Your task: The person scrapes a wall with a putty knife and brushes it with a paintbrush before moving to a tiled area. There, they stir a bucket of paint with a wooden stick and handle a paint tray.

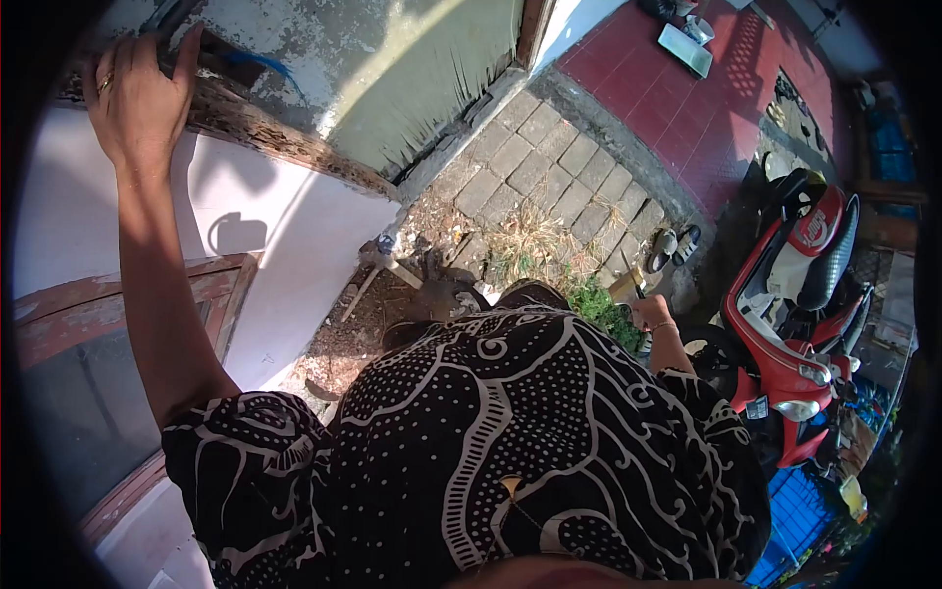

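Observation:
My left hand [140, 98], a ring on one finger, reaches up to a worn wooden edge [260, 133] that is pitted and crumbling. Its fingers are spread over the wood, and a dark object at the top of the view lies close to the fingertips. A blue strand [263, 65] hangs beside the hand, against the peeling panel [363, 59]. Low on my other side, my right hand [652, 312] is closed around a small tool with a dark handle and a tan, flat end [626, 285]. Its exact kind is too small to make out.
A red scooter [785, 294] stands to the right, near a pair of sandals [674, 247]. Paving blocks [535, 162], dry grass [530, 236] and a green plant [606, 316] lie ahead. Beyond is a red tiled floor [667, 108]. A white wall [294, 226] with a window runs along the left.

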A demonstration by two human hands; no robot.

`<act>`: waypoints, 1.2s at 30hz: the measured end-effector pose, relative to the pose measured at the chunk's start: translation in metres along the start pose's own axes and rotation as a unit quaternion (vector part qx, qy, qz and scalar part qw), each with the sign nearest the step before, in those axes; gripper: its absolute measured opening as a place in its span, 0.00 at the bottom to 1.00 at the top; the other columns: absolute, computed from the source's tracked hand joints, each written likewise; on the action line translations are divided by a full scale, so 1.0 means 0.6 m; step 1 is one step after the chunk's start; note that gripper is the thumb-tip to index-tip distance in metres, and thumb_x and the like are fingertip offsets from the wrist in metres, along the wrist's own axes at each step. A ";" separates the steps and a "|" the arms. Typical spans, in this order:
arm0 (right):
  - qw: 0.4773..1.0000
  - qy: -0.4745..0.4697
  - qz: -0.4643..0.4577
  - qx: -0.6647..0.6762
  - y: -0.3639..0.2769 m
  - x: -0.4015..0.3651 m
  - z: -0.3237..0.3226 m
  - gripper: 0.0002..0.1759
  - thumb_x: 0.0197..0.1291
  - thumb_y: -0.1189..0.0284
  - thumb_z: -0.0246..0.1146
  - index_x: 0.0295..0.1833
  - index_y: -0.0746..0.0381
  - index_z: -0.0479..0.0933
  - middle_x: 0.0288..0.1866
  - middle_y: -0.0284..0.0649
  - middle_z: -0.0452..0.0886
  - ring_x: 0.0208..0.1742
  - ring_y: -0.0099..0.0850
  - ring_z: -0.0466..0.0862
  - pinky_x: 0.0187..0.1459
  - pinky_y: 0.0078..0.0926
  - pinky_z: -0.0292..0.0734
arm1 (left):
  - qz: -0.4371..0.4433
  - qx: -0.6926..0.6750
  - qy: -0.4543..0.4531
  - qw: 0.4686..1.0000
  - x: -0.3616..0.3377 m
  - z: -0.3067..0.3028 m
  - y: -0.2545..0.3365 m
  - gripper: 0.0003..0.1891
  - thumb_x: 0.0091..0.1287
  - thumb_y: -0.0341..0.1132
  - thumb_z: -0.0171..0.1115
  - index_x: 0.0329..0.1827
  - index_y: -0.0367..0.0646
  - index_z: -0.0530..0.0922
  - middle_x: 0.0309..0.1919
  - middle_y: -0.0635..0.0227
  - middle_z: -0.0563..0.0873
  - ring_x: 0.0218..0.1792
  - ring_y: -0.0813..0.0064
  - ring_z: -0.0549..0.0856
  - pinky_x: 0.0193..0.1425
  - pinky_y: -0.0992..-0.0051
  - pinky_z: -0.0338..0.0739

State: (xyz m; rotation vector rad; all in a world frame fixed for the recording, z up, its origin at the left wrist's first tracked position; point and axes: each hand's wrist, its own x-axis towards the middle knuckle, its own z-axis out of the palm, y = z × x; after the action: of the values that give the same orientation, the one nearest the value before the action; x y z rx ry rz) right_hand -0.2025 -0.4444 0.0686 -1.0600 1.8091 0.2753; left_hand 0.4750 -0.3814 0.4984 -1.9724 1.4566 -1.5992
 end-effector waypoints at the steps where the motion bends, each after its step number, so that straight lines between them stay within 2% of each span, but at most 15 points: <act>1: 1.000 -0.009 0.022 -0.008 0.029 0.021 0.007 0.08 0.45 0.72 0.61 0.24 0.67 0.78 0.19 0.43 0.80 0.19 0.32 0.81 0.14 0.28 0.69 | 0.002 0.012 0.003 1.000 0.002 0.003 0.001 0.26 0.60 0.60 0.52 0.37 0.45 0.81 0.36 0.66 0.84 0.46 0.66 0.80 0.61 0.62 0.64; 3: 0.997 -0.026 0.063 -0.028 0.127 0.088 0.031 0.07 0.40 0.71 0.62 0.25 0.62 0.80 0.22 0.40 0.81 0.22 0.32 0.82 0.19 0.27 0.73 | 0.004 0.037 0.008 0.999 0.000 0.003 0.003 0.25 0.60 0.60 0.52 0.38 0.45 0.81 0.35 0.66 0.84 0.44 0.66 0.81 0.60 0.62 0.65; 4: 0.968 -0.082 -0.005 -0.238 0.174 0.110 0.030 0.07 0.36 0.70 0.63 0.26 0.58 0.81 0.23 0.37 0.82 0.25 0.31 0.83 0.22 0.28 0.74 | -0.001 0.055 -0.002 0.998 0.002 -0.001 0.005 0.24 0.59 0.60 0.54 0.39 0.47 0.82 0.39 0.66 0.84 0.47 0.68 0.81 0.60 0.61 0.67; 6: 0.718 -0.082 -0.194 -0.663 0.203 0.082 0.029 0.13 0.28 0.69 0.65 0.28 0.50 0.83 0.27 0.33 0.84 0.32 0.31 0.85 0.28 0.30 0.76 | -0.009 0.060 0.000 0.998 0.003 -0.010 0.013 0.24 0.58 0.60 0.54 0.39 0.49 0.82 0.38 0.67 0.84 0.46 0.68 0.81 0.59 0.61 0.68; 10: 0.750 -0.093 -0.147 -0.638 0.233 0.032 0.031 0.11 0.36 0.66 0.62 0.30 0.52 0.83 0.30 0.34 0.84 0.34 0.32 0.84 0.31 0.30 0.77 | 0.044 0.052 0.081 0.994 0.004 0.000 0.002 0.22 0.56 0.61 0.57 0.31 0.53 0.84 0.25 0.70 0.82 0.34 0.70 0.82 0.51 0.69 0.72; 15: 0.827 -0.006 -0.199 -0.525 0.342 0.066 0.070 0.12 0.51 0.63 0.56 0.34 0.55 0.82 0.34 0.36 0.84 0.37 0.33 0.84 0.37 0.30 0.77 | 0.037 0.084 0.057 0.994 0.004 -0.005 0.008 0.21 0.54 0.63 0.57 0.33 0.58 0.84 0.26 0.72 0.82 0.35 0.72 0.82 0.50 0.68 0.72; 18: 0.924 -0.019 -0.091 -0.370 0.342 0.064 0.091 0.11 0.50 0.63 0.57 0.33 0.55 0.82 0.31 0.37 0.84 0.35 0.32 0.84 0.35 0.30 0.77 | 0.032 0.081 0.057 0.995 0.005 -0.002 0.007 0.21 0.53 0.64 0.57 0.34 0.59 0.85 0.26 0.73 0.82 0.36 0.73 0.82 0.49 0.67 0.73; 21: 0.978 -0.037 0.027 -0.202 0.350 0.056 0.110 0.10 0.50 0.63 0.58 0.32 0.54 0.82 0.29 0.37 0.84 0.33 0.31 0.84 0.34 0.29 0.78 | 0.039 0.074 0.067 0.994 0.005 0.001 0.005 0.22 0.52 0.65 0.58 0.34 0.59 0.85 0.27 0.74 0.82 0.36 0.74 0.82 0.45 0.69 0.74; 24: 0.865 0.001 -0.224 -0.450 0.345 0.051 0.112 0.11 0.51 0.66 0.56 0.28 0.61 0.80 0.23 0.39 0.82 0.27 0.33 0.84 0.28 0.30 0.78 | 0.063 0.071 0.077 0.992 0.000 0.021 -0.007 0.22 0.51 0.65 0.59 0.34 0.59 0.85 0.28 0.75 0.83 0.35 0.75 0.82 0.41 0.73 0.74; 27: 0.935 0.028 -0.207 -0.288 0.333 0.055 0.115 0.12 0.50 0.69 0.58 0.24 0.69 0.76 0.20 0.44 0.79 0.24 0.35 0.83 0.23 0.33 0.77 | 0.083 0.080 0.078 0.990 0.001 0.027 -0.016 0.22 0.51 0.64 0.60 0.34 0.59 0.84 0.29 0.76 0.83 0.35 0.76 0.82 0.40 0.76 0.74; 28: 0.985 0.047 -0.110 -0.126 0.275 0.010 0.104 0.12 0.49 0.69 0.59 0.24 0.69 0.76 0.20 0.44 0.79 0.24 0.35 0.82 0.23 0.33 0.77 | 0.086 0.085 0.079 0.990 -0.001 0.026 -0.014 0.21 0.51 0.64 0.60 0.34 0.58 0.84 0.30 0.77 0.83 0.36 0.76 0.82 0.41 0.75 0.74; 29: 0.997 0.065 -0.010 0.042 0.221 -0.035 0.092 0.11 0.48 0.70 0.60 0.25 0.69 0.76 0.21 0.45 0.78 0.23 0.35 0.82 0.22 0.33 0.76 | 0.090 0.089 0.080 0.989 -0.003 0.025 -0.012 0.21 0.51 0.63 0.60 0.34 0.58 0.84 0.31 0.77 0.83 0.36 0.76 0.82 0.42 0.74 0.73; 32: 0.970 0.013 0.045 0.239 0.170 -0.082 0.074 0.11 0.46 0.71 0.63 0.27 0.70 0.76 0.22 0.45 0.79 0.22 0.34 0.81 0.20 0.33 0.73 | 0.067 0.086 0.066 0.992 -0.008 0.026 -0.009 0.21 0.51 0.63 0.60 0.34 0.58 0.84 0.32 0.76 0.84 0.37 0.74 0.82 0.46 0.72 0.72; 34: 0.971 0.080 -0.217 0.068 0.168 -0.126 0.067 0.10 0.46 0.72 0.63 0.27 0.70 0.76 0.23 0.45 0.79 0.22 0.36 0.81 0.19 0.34 0.72 | 0.059 0.080 0.059 0.993 -0.002 0.017 -0.006 0.22 0.51 0.63 0.60 0.35 0.57 0.84 0.32 0.76 0.84 0.38 0.74 0.82 0.48 0.71 0.72; 36: 0.962 0.096 -0.235 0.102 0.167 -0.177 0.077 0.09 0.51 0.70 0.59 0.31 0.67 0.75 0.27 0.43 0.78 0.28 0.35 0.80 0.28 0.34 0.73 | 0.044 0.077 0.053 0.995 0.003 0.007 -0.001 0.22 0.52 0.62 0.60 0.35 0.56 0.85 0.32 0.75 0.84 0.39 0.73 0.82 0.50 0.70 0.71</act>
State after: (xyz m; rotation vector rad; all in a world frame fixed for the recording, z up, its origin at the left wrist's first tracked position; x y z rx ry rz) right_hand -0.2351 -0.3002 0.1082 -1.3615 1.6472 -0.3050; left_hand 0.4788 -0.3839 0.4984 -1.7412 1.3885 -1.7442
